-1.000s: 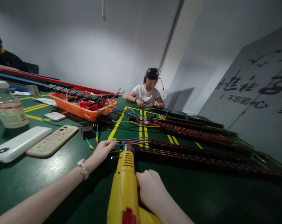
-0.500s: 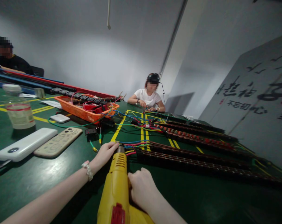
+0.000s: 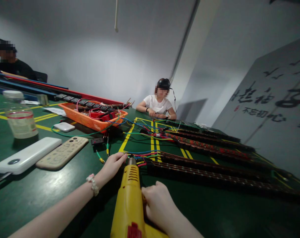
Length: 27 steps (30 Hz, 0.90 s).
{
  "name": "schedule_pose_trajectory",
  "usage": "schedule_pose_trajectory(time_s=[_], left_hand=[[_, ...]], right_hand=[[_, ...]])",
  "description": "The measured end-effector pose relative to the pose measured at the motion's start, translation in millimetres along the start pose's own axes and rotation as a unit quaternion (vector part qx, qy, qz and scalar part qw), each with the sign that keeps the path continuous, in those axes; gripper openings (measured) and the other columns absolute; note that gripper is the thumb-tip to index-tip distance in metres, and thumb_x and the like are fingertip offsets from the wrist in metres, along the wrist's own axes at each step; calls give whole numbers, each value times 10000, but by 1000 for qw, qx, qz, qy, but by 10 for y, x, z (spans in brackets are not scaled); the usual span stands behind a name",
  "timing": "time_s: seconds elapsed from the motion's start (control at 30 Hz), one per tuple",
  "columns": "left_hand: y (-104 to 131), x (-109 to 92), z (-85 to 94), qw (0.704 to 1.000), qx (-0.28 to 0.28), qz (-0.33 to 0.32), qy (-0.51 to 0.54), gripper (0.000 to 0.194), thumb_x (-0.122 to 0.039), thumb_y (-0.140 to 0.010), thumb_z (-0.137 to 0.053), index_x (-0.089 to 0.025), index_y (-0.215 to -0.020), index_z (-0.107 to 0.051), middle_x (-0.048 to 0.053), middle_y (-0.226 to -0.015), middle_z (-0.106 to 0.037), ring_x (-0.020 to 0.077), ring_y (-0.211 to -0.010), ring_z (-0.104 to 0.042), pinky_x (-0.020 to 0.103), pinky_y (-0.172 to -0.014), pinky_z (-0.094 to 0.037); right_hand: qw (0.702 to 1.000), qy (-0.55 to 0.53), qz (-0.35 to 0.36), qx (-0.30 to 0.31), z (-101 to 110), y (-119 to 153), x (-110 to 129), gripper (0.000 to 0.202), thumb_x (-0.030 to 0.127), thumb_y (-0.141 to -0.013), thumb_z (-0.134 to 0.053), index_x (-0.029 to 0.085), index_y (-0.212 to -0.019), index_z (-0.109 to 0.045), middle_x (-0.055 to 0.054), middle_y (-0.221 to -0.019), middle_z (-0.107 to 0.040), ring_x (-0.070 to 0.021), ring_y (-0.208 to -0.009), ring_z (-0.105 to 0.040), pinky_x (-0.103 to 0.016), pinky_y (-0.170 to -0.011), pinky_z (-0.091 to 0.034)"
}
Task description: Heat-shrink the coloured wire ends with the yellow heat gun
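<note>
My right hand [image 3: 158,201] is wrapped around the handle of a yellow heat gun [image 3: 129,198], whose metal nozzle points away from me. My left hand [image 3: 112,168], a scrunchie on its wrist, is closed in a pinch just left of the nozzle. Its fingertips are at the ends of coloured wires [image 3: 150,153], which run left from long dark strips [image 3: 204,172]. The exact spot gripped is partly hidden by the fingers. Beside that hand lie green-and-yellow wire ends [image 3: 107,148] and a small black block [image 3: 97,144].
An orange basket [image 3: 90,123] with wires and black parts stands behind my left hand. On the left are a phone [image 3: 63,153], a white power bank [image 3: 28,155], a white case [image 3: 64,126] and a bottle [image 3: 20,120]. One person [image 3: 158,102] sits opposite, another [image 3: 21,69] far left.
The heat gun and my right hand have shifted slightly right, the nozzle now a little farther from my left fingertips. The person opposite has moved their hands.
</note>
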State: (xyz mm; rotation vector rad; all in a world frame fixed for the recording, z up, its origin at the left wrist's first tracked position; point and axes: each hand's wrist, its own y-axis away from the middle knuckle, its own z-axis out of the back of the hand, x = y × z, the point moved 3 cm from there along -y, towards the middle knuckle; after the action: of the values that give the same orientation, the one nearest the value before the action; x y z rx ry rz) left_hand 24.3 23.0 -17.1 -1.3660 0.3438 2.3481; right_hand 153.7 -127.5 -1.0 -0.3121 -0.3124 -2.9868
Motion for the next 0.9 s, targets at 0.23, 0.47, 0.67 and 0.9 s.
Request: schedule_pose_trajectory(time_s=[0.23, 0.47, 0.67, 0.9], left_hand=[[28, -40, 15, 1000, 4, -2, -11, 511, -584, -743, -349, -92, -648, -454, -18, -638, -443, -3, -629, -372, 107, -605, -260], [17, -24, 32, 1000, 5, -13, -20, 541, -604, -741, -334, -92, -646, -479, -9, -650, -463, 9, -650, -398, 113, -632, -281], [31, -44, 33, 999, 6, -14, -28, 528, -594, -745, -339, -96, -661, -495, -8, -675, -471, 10, -669, -404, 114, -639, -284], [13, -56, 51, 997, 4, 0, -77, 534, -601, -755, -304, -111, -698, -508, -3, -738, -497, 20, -719, -427, 116, -677, -296]], right_hand=[[998, -32, -47, -7, 88, 131, -153, 278, 139, -727, -382, 167, -894, -604, -48, -907, -632, -175, -839, -572, -395, -940, -283], [995, -70, -62, -26, 60, 261, -306, 272, 159, -749, -404, 180, -917, -617, -25, -894, -635, -146, -827, -564, -409, -971, -258], [996, -57, -63, -21, 22, 352, -392, 284, 113, -739, -388, 181, -892, -617, -16, -896, -630, -137, -822, -553, -397, -974, -263], [995, -95, -19, 25, 6, 498, -437, 307, 114, -739, -407, 191, -945, -621, -22, -943, -627, -101, -809, -554, -394, -1025, -224]])
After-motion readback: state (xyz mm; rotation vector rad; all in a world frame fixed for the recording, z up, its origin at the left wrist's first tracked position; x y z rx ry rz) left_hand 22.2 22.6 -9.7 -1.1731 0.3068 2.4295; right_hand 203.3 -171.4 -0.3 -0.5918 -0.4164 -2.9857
